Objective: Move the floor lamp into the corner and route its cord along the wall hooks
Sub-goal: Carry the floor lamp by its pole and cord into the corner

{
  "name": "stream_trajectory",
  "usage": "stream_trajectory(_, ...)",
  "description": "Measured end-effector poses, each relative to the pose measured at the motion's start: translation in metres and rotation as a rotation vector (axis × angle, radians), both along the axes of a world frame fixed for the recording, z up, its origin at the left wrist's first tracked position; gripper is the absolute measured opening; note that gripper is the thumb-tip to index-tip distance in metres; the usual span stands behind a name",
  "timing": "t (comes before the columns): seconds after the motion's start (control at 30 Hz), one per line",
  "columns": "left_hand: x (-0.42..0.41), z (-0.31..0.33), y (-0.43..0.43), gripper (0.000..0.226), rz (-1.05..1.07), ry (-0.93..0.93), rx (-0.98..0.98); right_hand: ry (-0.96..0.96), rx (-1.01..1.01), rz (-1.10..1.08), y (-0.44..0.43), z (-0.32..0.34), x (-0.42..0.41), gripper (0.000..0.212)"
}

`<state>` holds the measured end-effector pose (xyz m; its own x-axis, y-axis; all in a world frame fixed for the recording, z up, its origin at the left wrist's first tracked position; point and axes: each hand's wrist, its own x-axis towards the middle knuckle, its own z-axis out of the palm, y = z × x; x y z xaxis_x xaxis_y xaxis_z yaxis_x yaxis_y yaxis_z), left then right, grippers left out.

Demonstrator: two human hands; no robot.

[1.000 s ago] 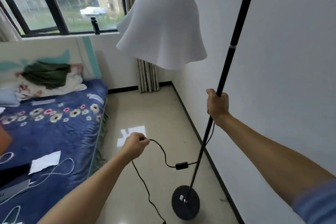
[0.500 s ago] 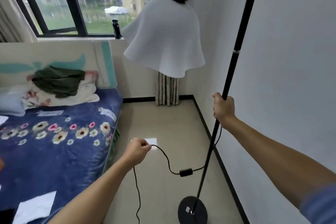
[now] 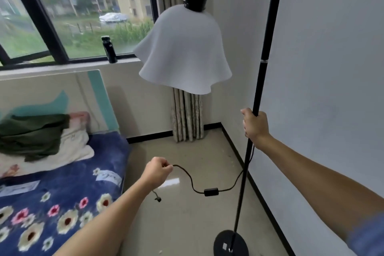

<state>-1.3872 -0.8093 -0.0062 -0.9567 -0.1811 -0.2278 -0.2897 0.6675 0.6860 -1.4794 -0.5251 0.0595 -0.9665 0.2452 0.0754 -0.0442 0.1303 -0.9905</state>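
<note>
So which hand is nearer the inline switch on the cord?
Left. The left hand holds the cord a short run up from the inline switch; the right hand grips the lamp pole well above it.

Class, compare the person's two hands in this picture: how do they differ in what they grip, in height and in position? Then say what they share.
The right hand wraps the lamp pole; the left hand pinches the thin cord. The right hand is held higher and close to the wall; the left hand sits lower, out over the floor near the bed. Both are closed fists, each gripping part of the same lamp.
</note>
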Motion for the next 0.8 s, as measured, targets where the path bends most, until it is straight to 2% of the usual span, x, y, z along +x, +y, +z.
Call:
stream_trajectory(0.17, -0.131, 0.004, -0.014, 0.032, -0.004, 0.002, -0.069, -0.014, -0.031, 0.013, -0.015, -0.012, -0.127, 0.047)
stream_trajectory(0.27, -0.206, 0.007, -0.023, 0.026, -0.005, 0.027, -0.067, -0.036, -0.016, 0.001, -0.028, -0.008, -0.2, 0.046)
stream_trajectory(0.47, -0.333, -0.013, -0.043, 0.02, -0.002, -0.012, -0.004, -0.092, -0.017, 0.017, -0.05, -0.014, -0.336, 0.041)
stream_trajectory(0.63, -0.449, -0.036, -0.065, 0.021, -0.016, -0.039, 0.045, -0.059, -0.054, 0.038, -0.074, -0.032, -0.446, 0.05)
stream_trajectory(0.8, -0.58, -0.041, -0.087, 0.022, -0.037, -0.08, 0.079, -0.043, -0.058, 0.062, -0.097, -0.036, -0.565, 0.05)
